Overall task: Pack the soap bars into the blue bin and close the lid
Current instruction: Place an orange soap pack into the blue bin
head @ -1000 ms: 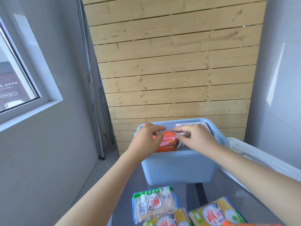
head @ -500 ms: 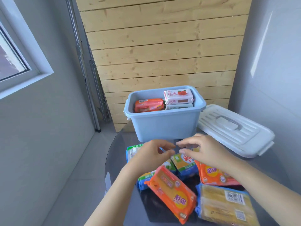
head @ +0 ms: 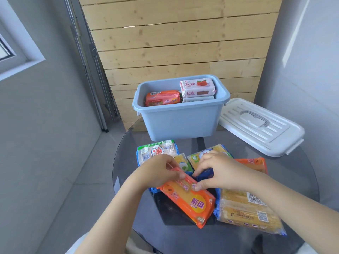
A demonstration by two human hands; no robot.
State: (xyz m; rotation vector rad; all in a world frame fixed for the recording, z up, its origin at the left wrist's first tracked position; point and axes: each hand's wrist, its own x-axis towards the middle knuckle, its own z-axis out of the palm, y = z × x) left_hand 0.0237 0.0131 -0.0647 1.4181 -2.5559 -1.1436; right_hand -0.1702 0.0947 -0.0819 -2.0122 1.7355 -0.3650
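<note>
A: What can we not make out here?

B: The left hand (head: 161, 171) and right hand (head: 218, 173) cover the far end of the orange soap pack (head: 189, 200), so we cannot tell how firmly they grip it. They also hide most of a blue-wrapped pack (head: 204, 174) beneath.

A: And inside the blue bin (head: 180, 121)?

B: Its near wall hides whatever lies under the red pack (head: 162, 98) and the pink pack (head: 197, 88).
</note>
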